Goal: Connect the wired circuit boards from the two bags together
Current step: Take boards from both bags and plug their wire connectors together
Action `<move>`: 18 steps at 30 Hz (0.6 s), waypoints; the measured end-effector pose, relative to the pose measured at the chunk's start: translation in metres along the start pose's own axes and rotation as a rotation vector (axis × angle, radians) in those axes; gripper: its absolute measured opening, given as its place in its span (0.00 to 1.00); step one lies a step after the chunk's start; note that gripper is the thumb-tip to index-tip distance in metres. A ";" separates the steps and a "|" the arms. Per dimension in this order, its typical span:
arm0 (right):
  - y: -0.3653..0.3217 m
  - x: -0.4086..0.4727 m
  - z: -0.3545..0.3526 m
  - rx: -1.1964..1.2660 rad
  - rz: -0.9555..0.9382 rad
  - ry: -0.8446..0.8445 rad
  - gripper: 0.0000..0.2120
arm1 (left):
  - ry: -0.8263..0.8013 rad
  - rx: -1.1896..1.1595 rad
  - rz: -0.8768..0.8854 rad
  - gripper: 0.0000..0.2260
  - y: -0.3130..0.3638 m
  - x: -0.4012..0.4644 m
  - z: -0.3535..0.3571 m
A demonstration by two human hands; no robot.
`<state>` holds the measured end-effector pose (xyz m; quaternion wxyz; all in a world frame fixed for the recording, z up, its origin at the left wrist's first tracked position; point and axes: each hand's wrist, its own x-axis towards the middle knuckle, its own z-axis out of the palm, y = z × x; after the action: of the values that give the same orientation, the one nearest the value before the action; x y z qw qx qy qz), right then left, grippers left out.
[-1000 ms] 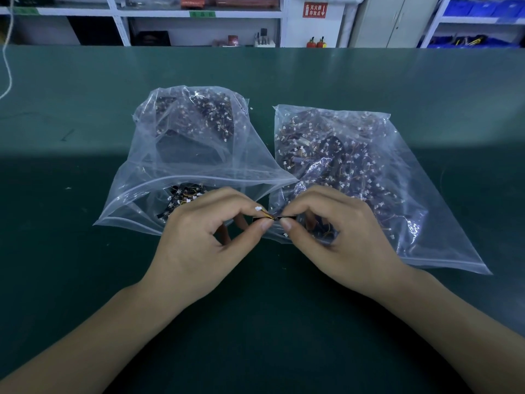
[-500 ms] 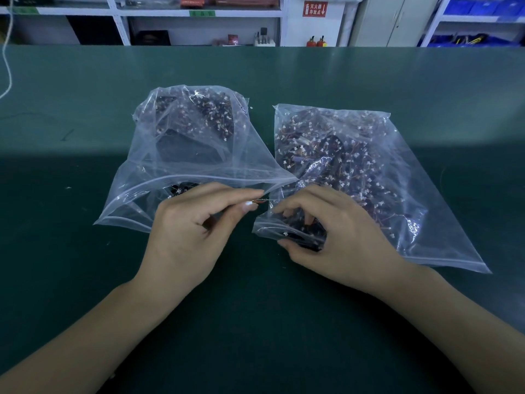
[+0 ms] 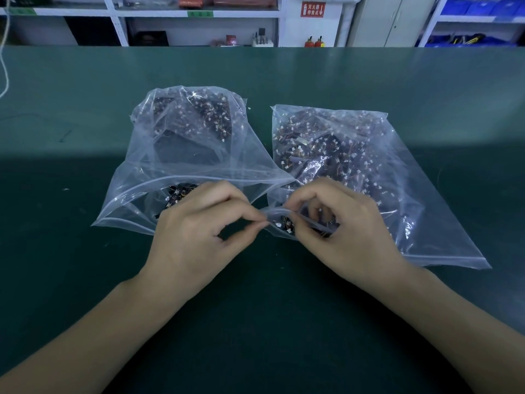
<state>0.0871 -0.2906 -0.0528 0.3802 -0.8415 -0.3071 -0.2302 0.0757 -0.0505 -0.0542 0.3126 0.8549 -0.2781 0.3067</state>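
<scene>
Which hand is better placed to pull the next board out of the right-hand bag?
The right hand, probably. Its curled fingers are already at the right bag's open mouth, among the boards there. The left hand only pinches that bag's rim, so it seems better suited to holding the mouth open.

Two clear plastic bags lie on one green table (image 3: 284,322): the left bag (image 3: 181,155) and the right bag (image 3: 397,177), side by side. Each holds a heap of small dark circuit boards with white connectors and thin wires, far too many and too tangled to count; the right bag looks fuller. Two bare hands are in view near the bag mouths, the left hand (image 3: 196,234) and the right hand (image 3: 346,231). At the far wall stand two small red extinguishers (image 3: 314,42), one red wall sign (image 3: 312,9), and one white cord (image 3: 4,66) hanging far left.
</scene>
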 end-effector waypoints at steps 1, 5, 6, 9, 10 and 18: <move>-0.001 0.000 0.000 0.006 0.000 -0.015 0.11 | 0.005 0.036 0.019 0.03 0.001 0.001 0.002; -0.002 0.000 0.000 0.010 -0.004 -0.026 0.10 | 0.013 0.190 0.112 0.05 0.007 0.004 0.008; -0.003 0.000 0.000 0.012 -0.004 -0.023 0.10 | 0.017 0.228 0.134 0.06 0.008 0.005 0.009; -0.004 0.000 0.000 0.012 -0.009 -0.022 0.10 | 0.005 0.358 0.206 0.11 0.011 0.004 0.008; -0.004 0.000 0.000 0.012 -0.013 -0.022 0.10 | -0.023 0.401 0.220 0.11 0.011 0.004 0.008; -0.005 -0.001 0.002 -0.005 0.001 -0.061 0.11 | -0.216 0.376 0.189 0.04 0.016 0.000 0.011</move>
<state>0.0832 -0.2866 -0.0526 0.3688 -0.8492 -0.3174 -0.2051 0.0686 -0.0685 -0.0550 0.0860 0.8961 -0.3268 0.2878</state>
